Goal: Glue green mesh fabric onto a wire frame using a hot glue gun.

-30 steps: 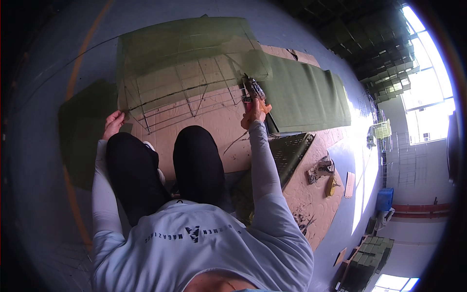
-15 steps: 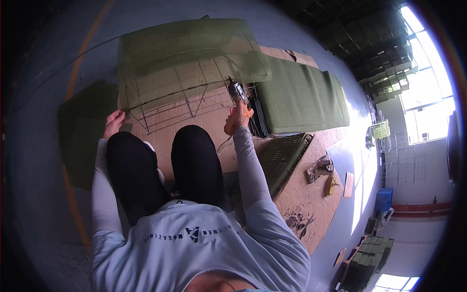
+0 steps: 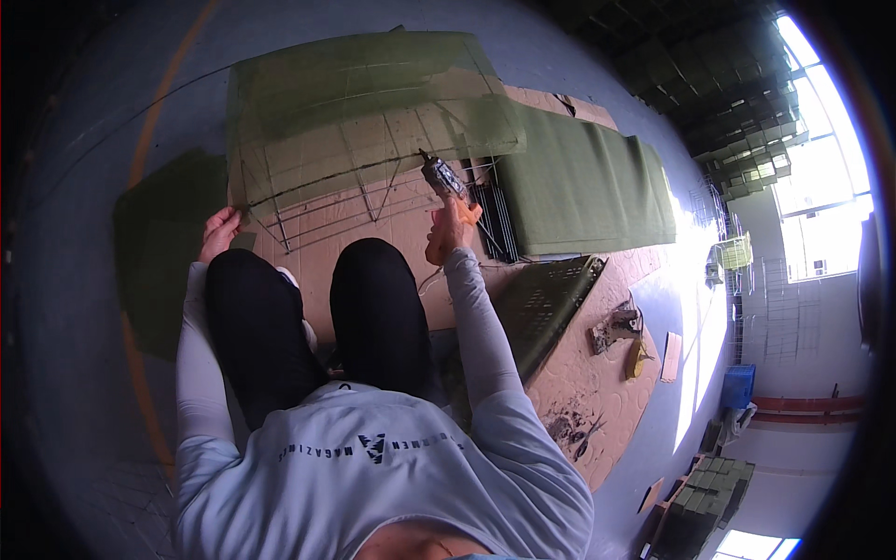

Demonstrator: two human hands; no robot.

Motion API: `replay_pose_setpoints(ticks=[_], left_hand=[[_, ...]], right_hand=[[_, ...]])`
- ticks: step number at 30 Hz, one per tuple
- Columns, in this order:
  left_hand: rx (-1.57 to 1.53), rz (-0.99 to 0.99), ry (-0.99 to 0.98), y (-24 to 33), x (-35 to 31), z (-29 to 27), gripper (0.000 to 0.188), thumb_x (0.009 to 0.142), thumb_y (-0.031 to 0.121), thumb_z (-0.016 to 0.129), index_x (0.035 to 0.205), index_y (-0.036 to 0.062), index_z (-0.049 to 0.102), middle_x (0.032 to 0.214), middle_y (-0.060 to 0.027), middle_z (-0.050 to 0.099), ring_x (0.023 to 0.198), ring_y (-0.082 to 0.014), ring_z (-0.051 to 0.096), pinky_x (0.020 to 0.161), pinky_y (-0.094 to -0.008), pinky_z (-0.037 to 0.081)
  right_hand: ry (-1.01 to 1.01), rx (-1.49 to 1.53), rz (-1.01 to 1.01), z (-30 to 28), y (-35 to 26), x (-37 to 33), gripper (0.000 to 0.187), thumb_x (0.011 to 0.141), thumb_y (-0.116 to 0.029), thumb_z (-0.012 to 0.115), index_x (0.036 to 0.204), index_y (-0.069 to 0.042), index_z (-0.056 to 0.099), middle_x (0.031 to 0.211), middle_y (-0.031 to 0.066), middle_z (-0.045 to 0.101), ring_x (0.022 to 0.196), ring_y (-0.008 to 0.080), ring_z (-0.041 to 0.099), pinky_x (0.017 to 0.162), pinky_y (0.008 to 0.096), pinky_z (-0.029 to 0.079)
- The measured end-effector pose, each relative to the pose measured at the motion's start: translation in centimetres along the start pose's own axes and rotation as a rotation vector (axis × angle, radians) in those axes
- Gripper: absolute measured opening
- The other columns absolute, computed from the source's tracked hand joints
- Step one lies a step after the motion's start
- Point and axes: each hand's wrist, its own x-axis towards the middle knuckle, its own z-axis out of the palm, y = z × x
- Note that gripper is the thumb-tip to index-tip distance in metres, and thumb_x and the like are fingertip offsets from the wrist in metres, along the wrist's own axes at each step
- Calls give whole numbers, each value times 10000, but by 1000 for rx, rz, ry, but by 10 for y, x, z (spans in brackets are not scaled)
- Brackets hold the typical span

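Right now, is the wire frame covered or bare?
Partly covered: green mesh lies over the wire frame except its near side, bare above cardboard.

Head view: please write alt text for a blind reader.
The right hand grips an orange-handled metal tool, its tip near translucent green mesh over a thin metal wire frame; the left hand is at the mesh's left corner.

There are two hands (image 3: 219, 234) (image 3: 453, 227), one orange-handled tool (image 3: 442, 175) and one blue bin (image 3: 737, 386).
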Motion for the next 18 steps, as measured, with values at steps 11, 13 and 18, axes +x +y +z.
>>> replay_pose_setpoints(ticks=[11,13,18], left_hand=[[70,-10,-33,4,8,1,63,826,148,530,777,109,532,689,51,513,636,-29,468,598,-170,367],[77,-9,-56,6,17,12,82,837,136,512,760,105,520,700,38,526,651,-37,482,605,-177,373],[27,-17,-52,4,26,20,64,835,135,514,779,103,519,707,30,533,644,-46,489,594,-180,379]], right_hand=[[-23,162,-51,-34,-18,33,445,790,-463,499,1107,-162,414,741,65,431,468,200,467,379,329,411],[134,-115,-352,-58,-28,61,389,845,-417,408,1115,-138,437,848,57,425,464,194,460,370,313,405],[99,-56,-321,-80,-34,86,404,848,-417,364,1137,-146,445,838,62,452,541,181,482,460,297,437]])
